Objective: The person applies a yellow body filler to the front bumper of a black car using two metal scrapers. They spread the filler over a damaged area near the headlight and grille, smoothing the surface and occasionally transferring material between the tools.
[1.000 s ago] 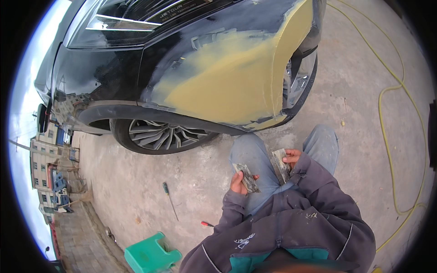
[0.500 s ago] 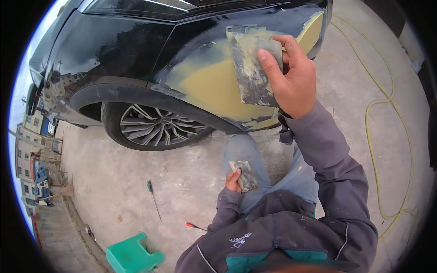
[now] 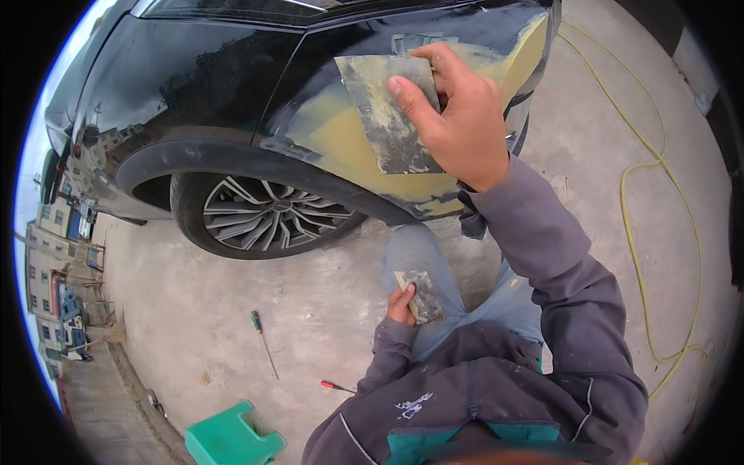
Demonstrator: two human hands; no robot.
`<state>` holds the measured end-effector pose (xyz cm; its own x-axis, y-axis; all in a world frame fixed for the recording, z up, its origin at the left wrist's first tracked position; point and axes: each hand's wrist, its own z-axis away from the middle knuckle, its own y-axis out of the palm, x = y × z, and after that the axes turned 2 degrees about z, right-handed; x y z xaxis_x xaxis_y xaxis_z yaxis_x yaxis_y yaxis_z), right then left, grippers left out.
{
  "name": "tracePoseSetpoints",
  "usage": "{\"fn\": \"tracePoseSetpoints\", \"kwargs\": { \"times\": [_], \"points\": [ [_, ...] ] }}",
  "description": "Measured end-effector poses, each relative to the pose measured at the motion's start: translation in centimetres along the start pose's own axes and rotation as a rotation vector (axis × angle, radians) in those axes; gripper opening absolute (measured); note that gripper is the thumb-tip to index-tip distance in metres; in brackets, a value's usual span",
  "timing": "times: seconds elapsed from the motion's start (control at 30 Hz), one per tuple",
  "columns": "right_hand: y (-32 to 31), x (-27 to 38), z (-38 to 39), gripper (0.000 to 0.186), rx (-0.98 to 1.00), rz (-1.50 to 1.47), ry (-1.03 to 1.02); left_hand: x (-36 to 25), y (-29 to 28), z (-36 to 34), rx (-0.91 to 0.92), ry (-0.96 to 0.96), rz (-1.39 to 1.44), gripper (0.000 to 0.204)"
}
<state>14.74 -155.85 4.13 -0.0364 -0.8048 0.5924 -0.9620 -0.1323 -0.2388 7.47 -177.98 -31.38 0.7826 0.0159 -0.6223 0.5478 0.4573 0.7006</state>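
My right hand [image 3: 463,116] grips a flat grey putty spreader [image 3: 391,116] smeared with yellowish filler, thumb on its near face and fingers behind. It is in front of the black car's corner panel, over a broad patch of yellow body filler [image 3: 341,139] with grey, sanded-looking edges. Whether the spreader's far edge touches the panel, I cannot tell. Low by my knee, my left hand [image 3: 401,304] is closed round a second putty spreader [image 3: 424,298], smaller in view and also smeared. Part of the filler patch is hidden behind my right hand and its spreader.
Beneath the wheel arch is the car's wheel [image 3: 271,213]. On the concrete lie a green-handled screwdriver [image 3: 263,341] and a red-handled one [image 3: 337,386], near a green plastic stool [image 3: 232,435]. A yellow hose [image 3: 632,225] winds along the ground at the right.
My right hand has moved left across the panel with its spreader, uncovering more filler on the right. My left hand and its spreader stay nearly where they were.
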Motion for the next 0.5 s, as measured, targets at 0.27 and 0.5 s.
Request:
{"fn": "tracePoseSetpoints", "kwargs": {
  "times": [0.27, 0.5],
  "points": [
    [-11.0, -10.2, 11.1, 0.026, 1.056, -0.389, 0.538, -0.5, 0.2, 0.6, 0.010, 0.013, 0.087, 0.040],
    [-20.9, -21.6, 30.0, 0.022, -0.048, 0.566, 0.881, -0.5, 1.1, 0.3, 0.005, -0.015, -0.015, 0.042]
  ]
}}
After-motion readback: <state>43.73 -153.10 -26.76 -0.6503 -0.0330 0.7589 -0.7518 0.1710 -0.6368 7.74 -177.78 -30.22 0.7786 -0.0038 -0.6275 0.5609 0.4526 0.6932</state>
